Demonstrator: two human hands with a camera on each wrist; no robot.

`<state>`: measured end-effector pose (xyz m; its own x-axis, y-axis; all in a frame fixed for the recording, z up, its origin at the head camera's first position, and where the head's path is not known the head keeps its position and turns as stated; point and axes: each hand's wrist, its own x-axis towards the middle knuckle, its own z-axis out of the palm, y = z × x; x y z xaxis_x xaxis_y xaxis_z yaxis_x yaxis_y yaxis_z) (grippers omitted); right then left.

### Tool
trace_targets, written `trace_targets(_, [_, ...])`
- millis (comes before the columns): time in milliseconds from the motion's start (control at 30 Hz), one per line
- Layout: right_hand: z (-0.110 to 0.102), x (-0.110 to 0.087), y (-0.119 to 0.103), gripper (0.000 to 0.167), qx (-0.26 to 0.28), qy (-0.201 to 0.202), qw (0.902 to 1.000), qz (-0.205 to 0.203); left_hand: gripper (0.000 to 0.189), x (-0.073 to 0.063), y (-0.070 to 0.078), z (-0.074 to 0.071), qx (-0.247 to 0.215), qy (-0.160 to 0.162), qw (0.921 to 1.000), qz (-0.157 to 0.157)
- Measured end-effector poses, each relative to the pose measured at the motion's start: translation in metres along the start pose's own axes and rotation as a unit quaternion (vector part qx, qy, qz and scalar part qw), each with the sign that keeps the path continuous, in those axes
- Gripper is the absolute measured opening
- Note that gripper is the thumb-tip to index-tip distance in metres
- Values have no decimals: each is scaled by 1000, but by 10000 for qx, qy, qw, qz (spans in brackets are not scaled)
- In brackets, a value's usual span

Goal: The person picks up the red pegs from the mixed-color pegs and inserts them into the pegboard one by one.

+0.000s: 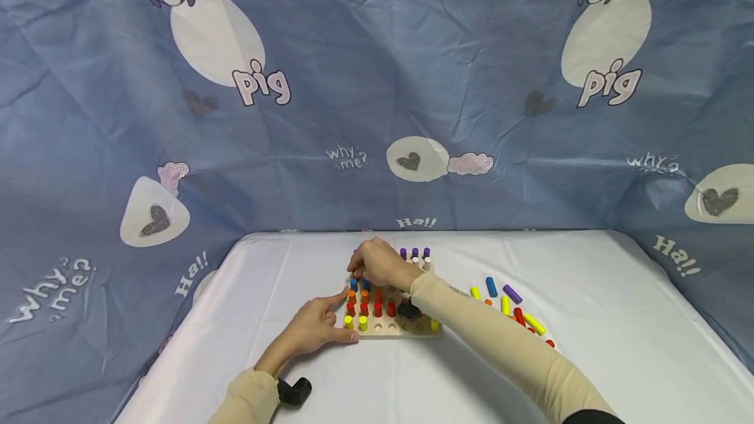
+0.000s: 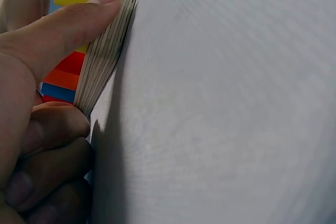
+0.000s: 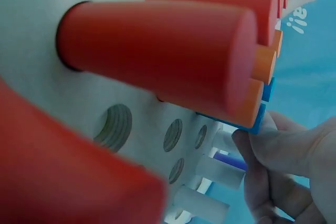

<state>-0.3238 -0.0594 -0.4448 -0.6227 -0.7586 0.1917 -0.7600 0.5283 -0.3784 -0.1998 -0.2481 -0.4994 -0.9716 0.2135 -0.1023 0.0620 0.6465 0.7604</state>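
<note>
A wooden pegboard (image 1: 393, 336) lies on the white table with rows of coloured pegs standing in it. My left hand (image 1: 315, 324) grips its front left corner, the thumb along the front edge and the fingers curled at the left side. Over the back left part reaches my right hand (image 1: 379, 262), its fingertips pinching a red peg (image 1: 356, 274) just behind the blue pegs (image 1: 354, 285); the fingers hide most of that peg. Yellow pegs (image 1: 349, 322), red pegs (image 1: 377, 309) and orange pegs (image 1: 352, 297) stand nearer the front. White pegs (image 3: 202, 203) show beside bare holes (image 3: 172, 135).
Loose pegs lie scattered right of the board, among them a blue peg (image 1: 491, 286), a purple peg (image 1: 512, 294) and a yellow peg (image 1: 534, 324). Purple pegs (image 1: 415, 253) line the board's back. A blue patterned curtain (image 1: 330, 116) hangs behind the table.
</note>
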Motion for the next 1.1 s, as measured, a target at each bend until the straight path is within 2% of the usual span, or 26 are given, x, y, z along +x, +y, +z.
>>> trace_targets(233, [-9, -7, 6, 24, -10, 43, 9999, -155, 106, 3, 1, 2, 82, 34, 9999, -86])
trace_targets(433, [-38, -28, 18, 17, 207, 105, 9992, -340, 107, 6, 3, 5, 118, 48, 9999, -57])
trace_targets(600, [-70, -62, 38, 13, 70, 169, 9984, -534, 107, 3, 2, 4, 225, 86, 9996, -116])
trace_targets(667, [-82, -78, 47, 13, -18, 182, 9987, -483, 106, 0, 1, 3, 205, 129, 9996, -122])
trace_targets(867, [-110, -126, 78, 9, -278, 76, 9996, 40, 106, 0, 2, 1, 160, 164, 9997, 36])
trace_targets(1100, [-122, -190, 100, 10, -323, -363, 9959, 765, 106, 0, 1, 4, 100, 80, 9999, 38])
